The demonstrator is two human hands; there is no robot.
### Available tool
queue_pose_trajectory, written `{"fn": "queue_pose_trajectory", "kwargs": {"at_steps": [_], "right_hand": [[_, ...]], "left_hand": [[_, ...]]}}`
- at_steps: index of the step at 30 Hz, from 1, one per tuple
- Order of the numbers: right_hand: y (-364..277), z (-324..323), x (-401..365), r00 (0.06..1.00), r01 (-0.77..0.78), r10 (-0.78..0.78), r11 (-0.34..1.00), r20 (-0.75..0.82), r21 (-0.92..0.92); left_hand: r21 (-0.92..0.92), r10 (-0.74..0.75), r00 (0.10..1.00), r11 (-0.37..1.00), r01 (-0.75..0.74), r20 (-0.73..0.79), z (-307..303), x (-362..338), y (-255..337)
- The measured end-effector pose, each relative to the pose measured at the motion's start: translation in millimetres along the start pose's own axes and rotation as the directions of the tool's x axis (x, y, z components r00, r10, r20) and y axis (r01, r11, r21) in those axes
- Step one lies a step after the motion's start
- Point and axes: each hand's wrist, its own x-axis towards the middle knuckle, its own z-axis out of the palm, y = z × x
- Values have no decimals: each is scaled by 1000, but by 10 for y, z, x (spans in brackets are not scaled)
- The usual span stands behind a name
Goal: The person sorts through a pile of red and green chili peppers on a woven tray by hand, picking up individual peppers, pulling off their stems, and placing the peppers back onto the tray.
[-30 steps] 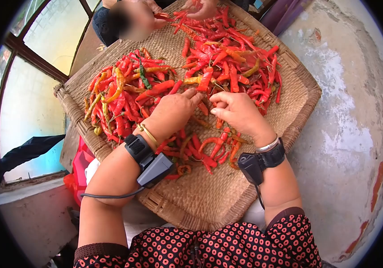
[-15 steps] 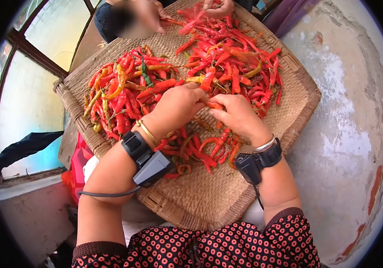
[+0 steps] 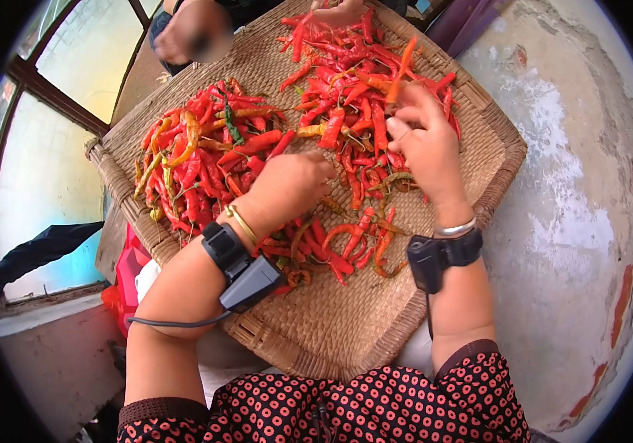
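My right hand is raised over the right side of the woven tray. An orange-red chili pepper points up from its fingertips, the lower end between thumb and fingers. My left hand hovers low at the near edge of the left heap of chili peppers, fingers curled together. Whatever those fingers hold, if anything, is hidden. The right heap of chili peppers lies beyond my hands. A smaller group of chili peppers lies nearer to me, partly under my left forearm.
Another person's hand is at the tray's far left edge, and a second hand is over the far end of the right heap. A rough wall stands on the right. Window panes and a dark umbrella are on the left.
My hands have parted. The right one has moved up and right with the chili pepper; the left has drawn slightly back. The other person's left-side hand has shifted left, away from the peppers.
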Motion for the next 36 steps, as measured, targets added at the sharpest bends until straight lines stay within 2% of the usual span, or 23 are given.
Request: {"fn": "queue_pose_trajectory", "kwargs": {"at_steps": [1,3,4,5,6,7,8,9,11,13,18,20,22,25,27,28,29,30,31,32,33,34,36], "right_hand": [[40,42,-12,985,169,-168,951,26,-258],[75,80,-93,934,245,-134,915,331,-321],[162,120,-116,880,353,-172,860,443,-367],[253,159,-138,811,461,-196,794,551,-397],[307,201,-166,810,462,-195,793,552,-397],[343,252,-194,804,513,-208,716,557,-473],[349,296,-213,796,558,-221,628,563,-542],[327,337,-227,794,561,-221,625,566,-543],[292,402,-254,849,467,-11,479,528,-743],[329,426,-258,848,484,-38,458,528,-745],[477,443,-222,845,516,-79,382,529,-767],[499,427,-235,846,515,-101,403,523,-756],[500,437,-245,848,517,-136,421,512,-745],[446,450,-277,877,465,-88,403,472,-789],[390,385,-273,842,490,-71,515,535,-703],[332,356,-279,839,474,-106,622,533,-623],[282,338,-277,842,475,-116,623,527,-621],[238,324,-269,862,414,-104,710,497,-570],[214,308,-258,879,348,-85,786,469,-510],[211,275,-233,899,258,-29,842,437,-474],[221,242,-215,901,260,-37,843,432,-470],[235,213,-190,898,224,-6,867,440,-445],[195,163,-148,874,163,44,911,483,-379]], "left_hand": [[0,1,1000,1000,-1,-1,43,-5,11],[60,43,999,997,-43,2,97,0,35],[98,0,994,995,-11,109,69,11,42],[99,-2,994,995,-9,106,84,4,27],[94,-44,997,995,38,62,124,-7,8],[87,-86,996,993,84,19,160,-15,-7],[85,-87,996,993,85,15,185,-19,-18],[104,-82,997,991,81,5,200,-23,-23],[122,-78,997,989,78,-4,201,-22,-17],[100,-167,982,982,158,92,138,-2,32],[80,-187,969,981,176,160,119,17,38],[73,-165,968,985,154,191,124,21,40],[45,-174,973,985,169,155,131,22,44],[45,-165,971,986,159,175,104,11,72],[26,-144,982,990,142,126,73,10,94],[1,-155,980,988,156,126,68,15,88],[-24,-167,978,985,171,125,71,18,70],[-62,-81,997,995,82,17,67,29,43],[-53,-78,997,995,79,16,44,32,17],[-136,-109,992,984,117,62,9,37,1],[-215,-135,985,964,156,109,-61,56,13],[-205,-130,986,967,150,106,-110,63,23],[-540,-147,988,828,150,48,-178,49,51]]}}
